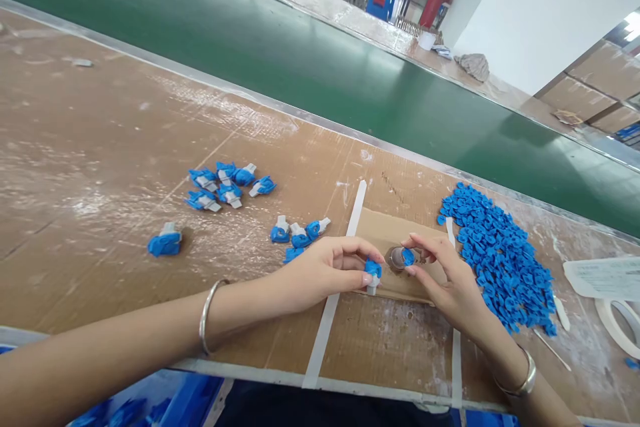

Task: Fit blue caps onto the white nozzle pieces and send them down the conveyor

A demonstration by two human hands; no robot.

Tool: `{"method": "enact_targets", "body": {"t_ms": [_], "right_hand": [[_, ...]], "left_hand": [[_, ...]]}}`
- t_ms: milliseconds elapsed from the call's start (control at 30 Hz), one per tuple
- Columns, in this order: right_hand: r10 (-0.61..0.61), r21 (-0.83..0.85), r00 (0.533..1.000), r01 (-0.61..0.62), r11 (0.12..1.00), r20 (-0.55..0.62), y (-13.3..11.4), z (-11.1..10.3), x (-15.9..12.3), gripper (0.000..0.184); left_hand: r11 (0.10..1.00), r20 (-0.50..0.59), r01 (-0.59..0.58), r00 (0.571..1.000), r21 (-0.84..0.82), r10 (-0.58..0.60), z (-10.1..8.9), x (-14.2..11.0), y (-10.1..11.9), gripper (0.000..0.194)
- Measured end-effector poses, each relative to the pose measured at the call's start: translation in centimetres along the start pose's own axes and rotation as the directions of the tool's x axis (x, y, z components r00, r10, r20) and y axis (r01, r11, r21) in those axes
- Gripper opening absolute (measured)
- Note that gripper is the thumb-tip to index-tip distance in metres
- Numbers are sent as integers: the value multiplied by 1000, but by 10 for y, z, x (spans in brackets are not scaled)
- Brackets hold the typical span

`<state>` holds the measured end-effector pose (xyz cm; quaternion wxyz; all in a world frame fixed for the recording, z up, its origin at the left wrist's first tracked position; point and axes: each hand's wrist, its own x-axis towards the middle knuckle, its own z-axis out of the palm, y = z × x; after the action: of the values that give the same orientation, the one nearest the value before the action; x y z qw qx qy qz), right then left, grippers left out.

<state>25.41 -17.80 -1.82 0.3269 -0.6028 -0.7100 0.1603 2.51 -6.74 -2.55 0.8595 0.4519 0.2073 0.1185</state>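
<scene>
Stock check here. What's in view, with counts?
workbench: one, brown, foreground
plastic parts: about ten, blue and white, two groups, left
larger part: one, blue and white, far left
loose pieces: many, blue, heap right of hands
cardboard sheet: one, tan, under hands
tape strips: two, white, across bench
tape roll: one, white, right edge
conveyor belt: one, green, beyond bench
left hand: one, bare, holding a blue-and-white part
right hand: one, bare, holding a brown round fitting

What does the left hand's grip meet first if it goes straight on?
Likely the round brown holder in the right hand, just ahead of the blue-and-white plastic part in the left hand; depth is unclear.
</scene>
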Motion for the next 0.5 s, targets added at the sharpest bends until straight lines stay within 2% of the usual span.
{"method": "enact_targets", "body": {"t_ms": [133,233,300,400,500], "right_hand": [[90,226,992,-68,972,-87,-16,3,-3,48],[163,479,976,-77,874,-141,-34,10,-5,41],[195,588,971,-77,805,-140,-46,16,-7,38],[201,661,971,-64,748,-133,-57,25,-8,38],[192,670,970,-44,741,-148,-61,31,-9,39]], "left_hand": [[992,-50,-63,997,-106,58,6,-1,-5,36],[982,-37,-101,995,-161,96,10,-4,-7,37],[975,-18,-122,993,-186,121,12,-5,-8,38],[966,11,-136,990,-219,142,12,-7,-8,39],[967,24,-130,990,-218,139,12,-8,-9,40]]}}
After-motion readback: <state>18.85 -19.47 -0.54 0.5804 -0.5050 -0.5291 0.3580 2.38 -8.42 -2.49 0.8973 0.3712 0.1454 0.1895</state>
